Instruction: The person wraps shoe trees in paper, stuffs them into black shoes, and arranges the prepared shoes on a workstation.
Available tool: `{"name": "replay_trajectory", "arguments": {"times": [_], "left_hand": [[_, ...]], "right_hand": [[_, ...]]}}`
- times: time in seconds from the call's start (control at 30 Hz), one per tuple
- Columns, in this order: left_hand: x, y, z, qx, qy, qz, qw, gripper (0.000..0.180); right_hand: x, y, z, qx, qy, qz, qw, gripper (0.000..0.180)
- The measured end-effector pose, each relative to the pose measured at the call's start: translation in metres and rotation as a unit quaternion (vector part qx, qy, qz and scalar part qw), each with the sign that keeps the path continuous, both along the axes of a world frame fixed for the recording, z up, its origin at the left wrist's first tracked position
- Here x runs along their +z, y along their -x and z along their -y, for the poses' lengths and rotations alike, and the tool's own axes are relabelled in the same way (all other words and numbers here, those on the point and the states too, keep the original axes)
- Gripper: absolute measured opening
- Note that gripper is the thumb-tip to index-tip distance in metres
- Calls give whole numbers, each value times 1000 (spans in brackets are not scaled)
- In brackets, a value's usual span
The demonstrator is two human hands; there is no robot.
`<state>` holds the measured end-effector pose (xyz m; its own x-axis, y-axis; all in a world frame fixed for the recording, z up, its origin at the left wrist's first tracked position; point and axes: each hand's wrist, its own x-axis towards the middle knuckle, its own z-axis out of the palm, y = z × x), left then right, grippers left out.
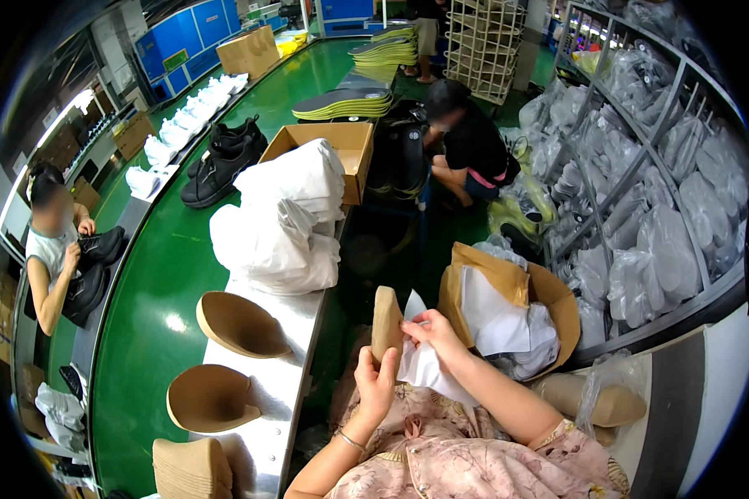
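The tan cardboard insert (386,323) is standing upright over the person's lap, just beside the metal bench (287,391). The left hand (376,382) is closing around its lower end, probably to steady it. The right hand (431,329) is pinching white tissue paper (424,366) against its edge, seemingly to wrap it. Two curved cardboard formers (237,323) are lying on the bench within reach, and an open box of tissue (508,308) is sitting to the right

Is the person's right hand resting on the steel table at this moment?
No, the right hand pinches white paper against the tan insert held by the left hand.
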<state>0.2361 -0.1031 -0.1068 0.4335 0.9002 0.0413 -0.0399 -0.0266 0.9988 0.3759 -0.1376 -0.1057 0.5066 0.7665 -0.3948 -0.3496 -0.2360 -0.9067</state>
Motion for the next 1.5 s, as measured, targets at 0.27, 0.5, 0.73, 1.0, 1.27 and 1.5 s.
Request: {"name": "replay_trajectory", "arguments": {"times": [0.27, 0.5, 0.73, 1.0, 1.27, 1.5], "left_hand": [[-3, 11, 7, -2, -38, -33, 999, 26], [-6, 21, 6, 0, -33, -22, 999, 25], [-1, 27, 3, -14, -86, -21, 996, 18], [4, 22, -8, 41, -41, -6, 998, 21], [-14, -1, -19, 10, 118, 77, 990, 19], [-11, 4, -17, -37, 231, 214, 948, 15]], "right_hand": [[4, -9, 16, 78, 50, -172, 981, 13], [2, 0, 15, 14, 2, -229, 973, 16], [7, 0, 8, 58, 2, -192, 980, 25], [22, -7, 16, -8, -77, -48, 996, 12], [36, 25, 27, 70, -170, 137, 973, 8], [22, 52, 6, 47, -157, 145, 976, 9]]}}
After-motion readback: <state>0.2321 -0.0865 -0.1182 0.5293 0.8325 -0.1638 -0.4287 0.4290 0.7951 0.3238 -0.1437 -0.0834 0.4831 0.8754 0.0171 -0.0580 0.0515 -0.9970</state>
